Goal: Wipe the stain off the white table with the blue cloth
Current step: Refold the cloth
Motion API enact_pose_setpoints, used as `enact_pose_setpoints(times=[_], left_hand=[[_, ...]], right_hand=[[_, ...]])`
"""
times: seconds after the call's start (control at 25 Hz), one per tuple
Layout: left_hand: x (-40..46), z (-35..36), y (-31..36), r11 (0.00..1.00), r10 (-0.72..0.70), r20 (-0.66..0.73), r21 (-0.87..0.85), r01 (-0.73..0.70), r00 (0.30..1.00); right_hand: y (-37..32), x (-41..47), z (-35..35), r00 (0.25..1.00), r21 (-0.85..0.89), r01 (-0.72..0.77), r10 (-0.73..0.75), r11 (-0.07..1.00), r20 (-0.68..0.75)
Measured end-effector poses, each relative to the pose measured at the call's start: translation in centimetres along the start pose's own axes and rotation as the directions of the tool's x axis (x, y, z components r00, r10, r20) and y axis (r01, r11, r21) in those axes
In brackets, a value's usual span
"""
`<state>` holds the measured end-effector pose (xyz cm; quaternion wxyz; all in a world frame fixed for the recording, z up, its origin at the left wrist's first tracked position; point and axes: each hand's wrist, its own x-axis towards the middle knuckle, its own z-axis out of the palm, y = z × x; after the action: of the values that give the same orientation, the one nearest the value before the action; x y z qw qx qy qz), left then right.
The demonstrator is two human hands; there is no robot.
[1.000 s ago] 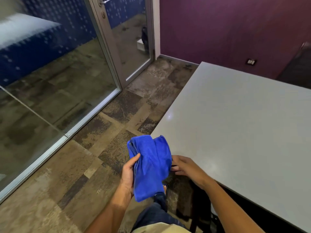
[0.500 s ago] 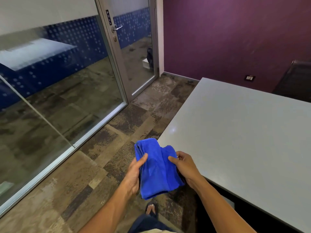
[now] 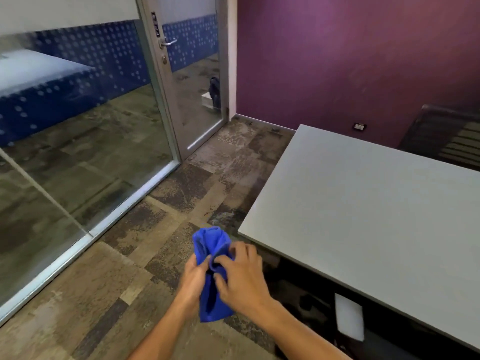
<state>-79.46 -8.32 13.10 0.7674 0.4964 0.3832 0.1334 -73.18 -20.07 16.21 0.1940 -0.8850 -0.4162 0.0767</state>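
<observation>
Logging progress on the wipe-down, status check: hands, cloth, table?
Both hands, left hand and right hand, grip blue cloth, bunched, above floor. White table untouched; no stain visible. Nothing in the way.

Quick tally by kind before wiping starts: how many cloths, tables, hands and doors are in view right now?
Cloths: 1, the blue cloth, bunched and gripped between both hands off the table.
Tables: 1, the white table.
Hands: 2, left hand and right hand.
Doors: 1, the glass door.
Total: 5.
</observation>
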Motion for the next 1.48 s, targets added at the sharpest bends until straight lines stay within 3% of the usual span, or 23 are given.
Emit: enact_pose_setpoints(times=[0.08,0.16,0.28,0.44,0.52,0.6,0.68,0.76,0.84,0.92,1.12,1.2,1.28,1.4,1.48], left_hand=[[-0.5,-2.6,0.0,0.998,0.013,0.023,-0.059,-0.011,1.000],[-0.6,-5.0,0.3,0.996,0.030,0.085,-0.082,-0.023,0.996],[0.2,-7.3,0.2,0.991,-0.022,0.066,-0.131,0.031,0.998],[2.6,-10.8,-0.5,0.925,-0.307,-0.045,-0.248,0.286,0.951],[3.2,-12.0,-0.5,0.906,-0.358,-0.007,-0.245,0.346,0.934],[3.1,-11.8,-0.4,0.944,-0.312,-0.072,-0.134,0.301,0.947],[1.9,-10.9,0.5,0.973,-0.218,-0.167,0.035,0.227,0.961],[1.4,-10.1,0.5,0.976,-0.155,-0.155,0.129,0.176,0.976],[1.1,-9.4,0.2,0.986,-0.125,-0.068,0.102,0.132,0.990],[1.3,-9.4,0.2,0.984,-0.179,-0.051,0.012,0.180,0.982],[1.0,-10.1,-0.5,0.946,-0.263,-0.281,-0.261,0.190,0.923],[0.6,-10.6,-1.0,0.885,-0.319,-0.152,-0.400,0.237,0.936],[-0.4,-10.4,-0.9,0.833,-0.328,0.082,-0.445,0.329,0.941],[-1.5,-9.1,-1.3,0.890,-0.268,0.253,-0.305,0.339,0.930],[-2.2,-7.8,-2.1,0.937,-0.213,0.270,-0.216,0.274,0.939]], right_hand=[[-1.9,0.2,2.0,0.983,0.104,-0.051,0.032,0.993,0.181],[-4.1,0.3,3.8,0.953,0.073,-0.057,0.033,0.996,0.300],[-6.8,0.6,5.7,0.956,-0.090,0.041,-0.013,0.995,0.294],[-8.8,0.2,7.1,0.958,-0.087,0.173,-0.146,0.981,0.247],[-9.2,-0.8,7.5,0.975,0.057,0.071,-0.082,0.996,0.206],[-9.6,-1.8,7.7,0.977,0.299,-0.157,0.104,0.941,0.185],[-9.8,-2.3,7.6,0.913,0.533,-0.407,0.344,0.742,0.218],[-9.7,-2.3,7.6,0.811,0.581,-0.577,0.487,0.575,0.323],[-9.0,-3.0,7.9,0.824,0.532,-0.566,0.453,0.629,0.340],[-8.7,-4.0,8.0,0.848,0.513,-0.528,0.390,0.676,0.359],[-6.9,-4.9,7.2,0.878,0.516,-0.466,0.306,0.719,0.368],[-5.7,-4.6,6.4,0.893,0.620,-0.444,0.257,0.647,0.370],[-4.2,-4.6,5.7,0.887,0.745,-0.462,0.265,0.481,0.378],[-2.1,-4.9,5.4,0.834,0.803,-0.542,0.279,0.248,0.476],[-0.4,-5.1,5.1,0.799,0.782,-0.589,0.289,0.201,0.527]])
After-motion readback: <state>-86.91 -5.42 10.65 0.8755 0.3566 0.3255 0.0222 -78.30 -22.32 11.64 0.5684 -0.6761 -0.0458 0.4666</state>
